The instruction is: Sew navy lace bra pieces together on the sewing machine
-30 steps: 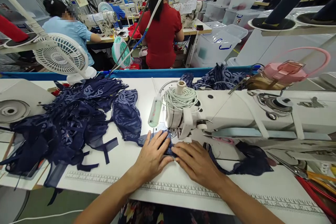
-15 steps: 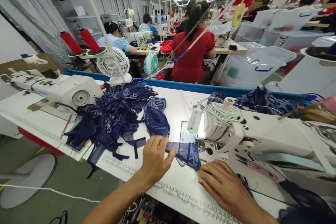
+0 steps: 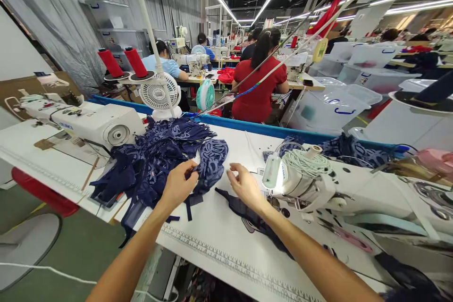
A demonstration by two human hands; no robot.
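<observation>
A heap of navy lace pieces (image 3: 152, 160) lies on the white sewing table (image 3: 219, 240). My left hand (image 3: 179, 185) pinches the edge of one navy lace piece (image 3: 211, 163) at the heap's right side. My right hand (image 3: 243, 186) hovers just right of that piece with fingers apart and nothing in them. Below my right wrist a dark navy piece (image 3: 247, 211) lies flat on the table, reaching toward the needle area of the white sewing machine (image 3: 318, 184).
A second sewing machine (image 3: 92, 125) stands at the left, a small white fan (image 3: 157, 94) and red thread cones (image 3: 110, 62) behind the heap. More navy fabric (image 3: 354, 151) lies behind my machine. Co-workers, one in a red top (image 3: 260, 82), sit at tables beyond the blue edge.
Both hands have left the piece at the needle and moved up and left to the heap. My left hand has taken hold of a lace piece; the view has swung left.
</observation>
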